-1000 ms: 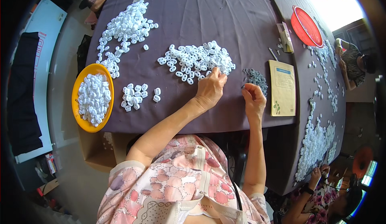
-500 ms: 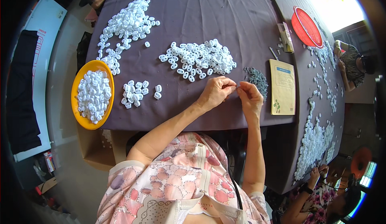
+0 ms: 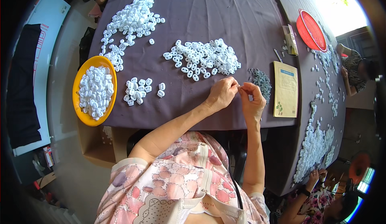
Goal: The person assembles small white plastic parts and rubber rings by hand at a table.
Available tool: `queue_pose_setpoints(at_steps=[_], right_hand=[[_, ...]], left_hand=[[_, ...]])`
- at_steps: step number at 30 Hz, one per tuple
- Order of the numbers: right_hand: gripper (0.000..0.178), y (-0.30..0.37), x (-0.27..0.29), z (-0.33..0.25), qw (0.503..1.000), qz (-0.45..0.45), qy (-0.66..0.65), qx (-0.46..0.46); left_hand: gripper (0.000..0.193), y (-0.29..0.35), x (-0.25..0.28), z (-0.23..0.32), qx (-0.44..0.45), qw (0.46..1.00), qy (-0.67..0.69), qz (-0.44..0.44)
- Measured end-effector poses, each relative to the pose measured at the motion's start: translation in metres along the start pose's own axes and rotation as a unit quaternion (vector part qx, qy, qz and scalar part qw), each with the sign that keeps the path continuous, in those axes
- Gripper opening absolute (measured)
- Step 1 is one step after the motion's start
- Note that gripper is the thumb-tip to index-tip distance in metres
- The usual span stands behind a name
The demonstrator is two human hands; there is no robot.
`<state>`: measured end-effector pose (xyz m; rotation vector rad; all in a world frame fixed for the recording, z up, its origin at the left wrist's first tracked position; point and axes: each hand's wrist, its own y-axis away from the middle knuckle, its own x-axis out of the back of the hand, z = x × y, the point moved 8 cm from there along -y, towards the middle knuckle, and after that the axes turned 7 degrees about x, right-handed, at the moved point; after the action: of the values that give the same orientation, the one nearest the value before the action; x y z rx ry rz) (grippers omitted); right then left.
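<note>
My left hand (image 3: 222, 93) and my right hand (image 3: 253, 99) meet fingertip to fingertip above the near part of the table. Both are closed in a pinch, and what they hold is too small and covered to make out. Just beyond my left hand spreads a pile of small white oval plastic pieces with two holes (image 3: 209, 57). Close beside my right hand lies a heap of small dark grey-green pieces (image 3: 260, 83). To the left sits a little cluster of white pieces (image 3: 136, 90), with a pair of white pieces (image 3: 161, 90) next to it.
An orange-yellow bowl (image 3: 75, 91) full of white pieces stands at the table's left edge, below another white pile (image 3: 132, 17). Right of the grey heap are a tan booklet (image 3: 286, 89) and a small box (image 3: 290, 41). A red basket (image 3: 311, 30) stands on the adjoining table, where others work.
The view has shifted slightly. My hands stay together in a pinch, the fingertips turning a little against each other. Nothing else on the table has visibly moved.
</note>
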<state>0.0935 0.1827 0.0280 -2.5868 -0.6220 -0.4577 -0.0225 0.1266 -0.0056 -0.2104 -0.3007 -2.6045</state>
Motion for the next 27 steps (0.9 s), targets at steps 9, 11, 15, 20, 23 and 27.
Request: queue_pose_setpoints(at_steps=[9,11,15,20,23,27], right_hand=[[0.019,-0.013,0.007,-0.012,0.986,-0.028,0.127,0.107],[0.017,-0.016,0.008,-0.013,0.96,-0.045,0.23,0.155],[0.017,-0.016,0.007,-0.024,0.929,-0.06,0.295,0.217],[0.021,0.001,-0.02,-0.035,0.992,-0.117,0.024,0.032],[0.013,0.013,-0.03,-0.006,0.991,-0.099,-0.077,-0.035],[0.007,0.02,-0.04,-0.01,0.977,-0.114,-0.161,-0.076]], left_hand=[[0.02,-0.002,0.005,-0.005,-0.007,1.0,0.0,-0.002],[0.018,-0.003,-0.001,-0.015,0.047,0.994,0.084,-0.05],[0.019,0.005,0.002,-0.025,0.114,0.966,0.215,-0.089],[0.019,0.016,0.015,-0.031,0.103,0.962,0.238,-0.091],[0.013,0.025,0.017,-0.027,0.113,0.96,0.228,-0.113],[0.013,0.032,0.026,-0.025,0.107,0.964,0.214,-0.115]])
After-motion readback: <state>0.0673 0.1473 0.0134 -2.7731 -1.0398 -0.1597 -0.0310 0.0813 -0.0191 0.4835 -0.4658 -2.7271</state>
